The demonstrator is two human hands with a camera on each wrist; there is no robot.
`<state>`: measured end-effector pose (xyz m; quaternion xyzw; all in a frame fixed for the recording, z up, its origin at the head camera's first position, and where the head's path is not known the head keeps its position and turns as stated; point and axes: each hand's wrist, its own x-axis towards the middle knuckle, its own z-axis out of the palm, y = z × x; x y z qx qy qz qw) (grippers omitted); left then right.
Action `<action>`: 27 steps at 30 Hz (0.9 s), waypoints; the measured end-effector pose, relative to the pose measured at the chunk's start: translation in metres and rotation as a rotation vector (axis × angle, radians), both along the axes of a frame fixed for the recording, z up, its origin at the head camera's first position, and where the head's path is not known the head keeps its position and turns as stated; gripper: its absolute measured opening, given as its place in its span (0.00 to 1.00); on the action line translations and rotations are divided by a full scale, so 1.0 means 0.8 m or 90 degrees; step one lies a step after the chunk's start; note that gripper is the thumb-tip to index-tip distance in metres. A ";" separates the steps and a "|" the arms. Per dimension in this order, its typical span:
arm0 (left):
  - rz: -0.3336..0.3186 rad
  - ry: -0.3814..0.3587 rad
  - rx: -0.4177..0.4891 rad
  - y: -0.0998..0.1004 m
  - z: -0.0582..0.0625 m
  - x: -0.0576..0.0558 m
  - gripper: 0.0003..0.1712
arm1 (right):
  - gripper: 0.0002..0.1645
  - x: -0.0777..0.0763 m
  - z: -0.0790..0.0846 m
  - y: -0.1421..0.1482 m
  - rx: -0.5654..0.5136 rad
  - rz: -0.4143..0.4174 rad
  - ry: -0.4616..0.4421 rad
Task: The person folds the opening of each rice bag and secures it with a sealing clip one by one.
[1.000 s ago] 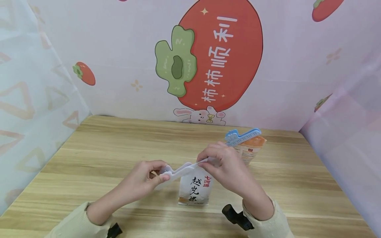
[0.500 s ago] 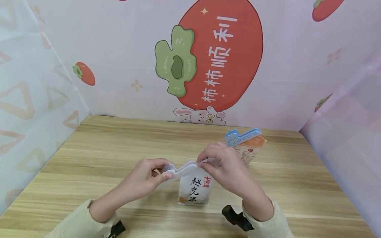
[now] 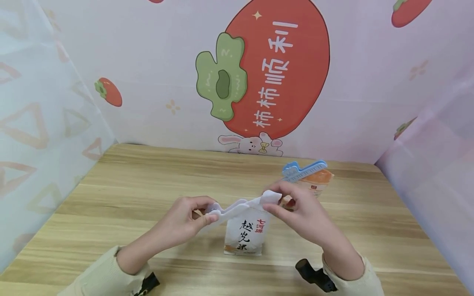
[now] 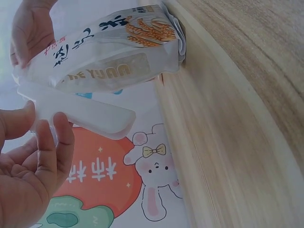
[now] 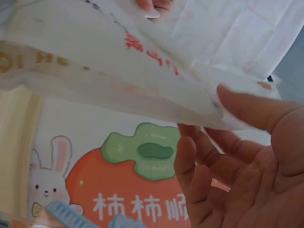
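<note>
A white rice bag (image 3: 244,234) with black and red lettering stands upright on the table in the head view. My left hand (image 3: 190,218) pinches a white sealing clip (image 4: 102,116) between thumb and fingers. The clip slants across the bag's top edge, its far end near the middle of that edge. At the bag's upper right corner is my right hand (image 3: 298,205), thumb in front and fingers behind. In the right wrist view the thumb (image 5: 247,107) lies along the corner, with the fingers below it.
Behind my right hand stands an orange and white bag (image 3: 316,181) with a blue clip (image 3: 303,170) across its top. The wooden table (image 3: 148,176) ends at a printed cloth backdrop (image 3: 155,61), with cloth on both sides too.
My right hand has moved right along the bag's top, and a white flap of its corner now shows. The left hand has nudged the clip slightly right and up. The head view has shifted a little.
</note>
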<state>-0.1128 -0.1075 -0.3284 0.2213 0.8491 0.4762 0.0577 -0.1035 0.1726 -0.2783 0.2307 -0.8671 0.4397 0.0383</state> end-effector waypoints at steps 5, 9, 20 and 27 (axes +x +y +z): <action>0.001 0.006 0.004 0.001 0.000 -0.001 0.07 | 0.04 -0.002 -0.007 0.004 -0.008 0.017 0.050; 0.000 0.008 0.005 0.002 0.000 0.000 0.07 | 0.05 -0.001 -0.009 0.002 -0.009 0.006 0.072; -0.015 0.037 0.018 0.009 0.004 -0.003 0.07 | 0.06 -0.001 -0.010 0.000 -0.017 0.005 0.088; -0.016 0.033 0.028 0.014 0.007 -0.004 0.08 | 0.06 -0.001 -0.010 -0.001 -0.020 0.003 0.085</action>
